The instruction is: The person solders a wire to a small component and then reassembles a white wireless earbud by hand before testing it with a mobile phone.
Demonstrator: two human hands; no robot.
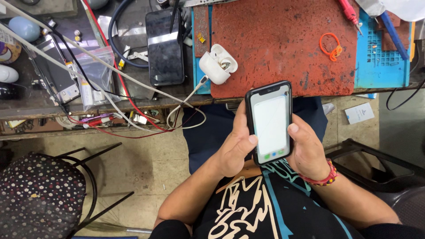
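Both hands hold a lit smartphone [269, 121] over the lap.
The left hand [234, 148] and right hand [305, 150] wrap their fingers around its edges, left thumb near the screen; beyond, an open white earbud case [217, 63] lies on the red mat [283, 44].

A black-cased smartphone with a lit white screen [269, 122] sits between the left hand [237, 146] and the right hand [306, 150], near the table [40, 108] edge. Far of it, a worn red rubber work mat [283, 48] lies on the table. An open white earbud case [218, 63] rests at the mat's left edge, and left of that lies a dark glossy phone [164, 46]. An orange rubber loop [331, 46] lies on the mat's right part. A spotted round stool [40, 197] stands on the floor, near left.
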